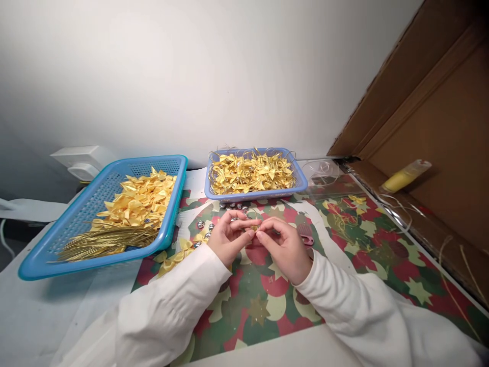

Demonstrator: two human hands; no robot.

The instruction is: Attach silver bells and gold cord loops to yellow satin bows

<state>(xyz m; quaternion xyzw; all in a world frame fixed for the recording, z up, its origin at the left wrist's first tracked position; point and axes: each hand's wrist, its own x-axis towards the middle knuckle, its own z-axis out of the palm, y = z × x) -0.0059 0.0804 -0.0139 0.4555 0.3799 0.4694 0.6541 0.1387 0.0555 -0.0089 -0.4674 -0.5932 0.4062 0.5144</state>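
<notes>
My left hand (231,238) and my right hand (284,247) meet at the fingertips over the patterned mat (263,311). Between them is a small gold piece (254,229), mostly hidden by the fingers. Both hands are closed in a pinch on it. Just left of my left hand, yellow ribbon bows (173,259) lie on the mat. Several silver bells (200,224) are scattered behind and beside that hand. A pink comb-like item (305,233) rests just behind my right hand, partly covered by it.
At the left, a large blue basket (57,244) holds yellow bows and gold wires (110,241). A smaller basket (255,195) of gold bows and loops stands against the wall. A glue-like yellow tube (407,176) and cardboard (439,122) are at the right.
</notes>
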